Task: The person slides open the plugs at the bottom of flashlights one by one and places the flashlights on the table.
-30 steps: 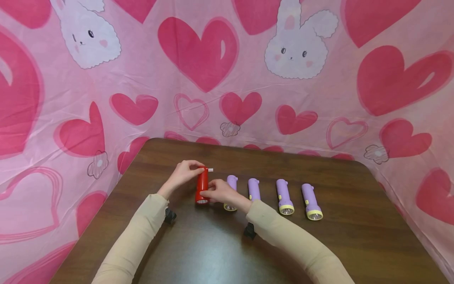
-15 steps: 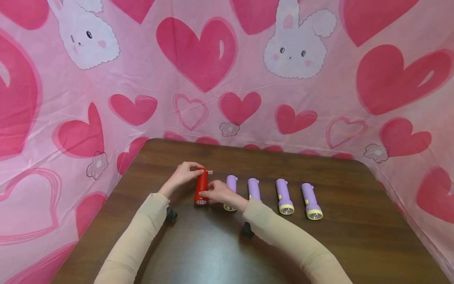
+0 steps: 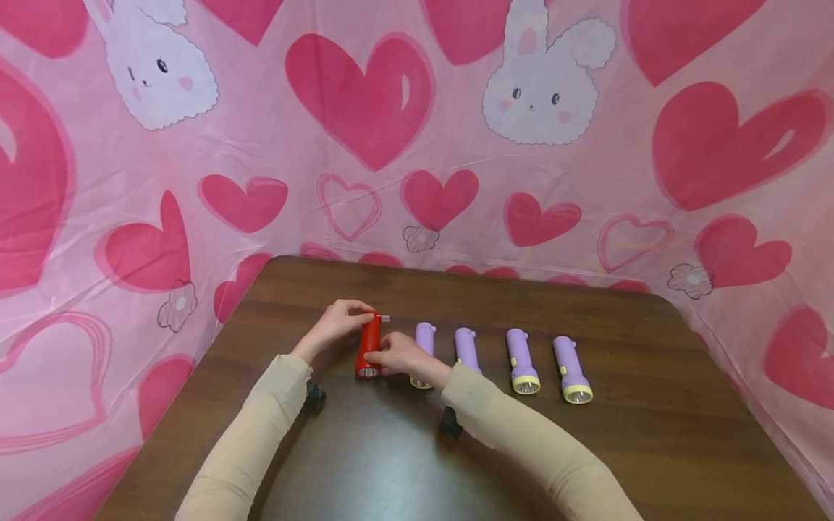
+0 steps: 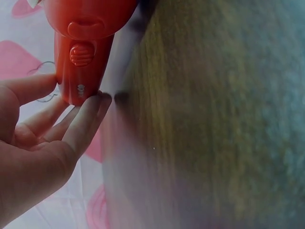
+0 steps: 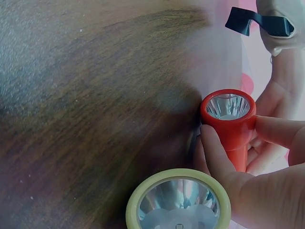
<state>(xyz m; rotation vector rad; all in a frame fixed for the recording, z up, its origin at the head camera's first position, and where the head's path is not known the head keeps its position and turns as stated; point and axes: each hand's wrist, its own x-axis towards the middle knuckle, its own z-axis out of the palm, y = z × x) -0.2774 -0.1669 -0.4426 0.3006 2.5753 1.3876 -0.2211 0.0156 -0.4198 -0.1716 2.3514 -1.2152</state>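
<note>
Flashlight in red (image 3: 370, 339) is pinched at its tail by the partly curled left hand (image 3: 339, 322), near its lens by the right hand (image 3: 402, 353). Purple flashlights (image 3: 522, 358) are lined up alongside.

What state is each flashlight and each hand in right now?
Red flashlight: held, no glow visible, prongs sticking out.
Leftmost purple flashlight: lying, unlit, partly hidden.
Second purple flashlight: lying, front end hidden.
Third purple flashlight: lying, unlit.
Rightmost purple flashlight: lying, unlit.
Left hand: gripping red flashlight's far end.
Right hand: gripping red flashlight's front end.
</note>
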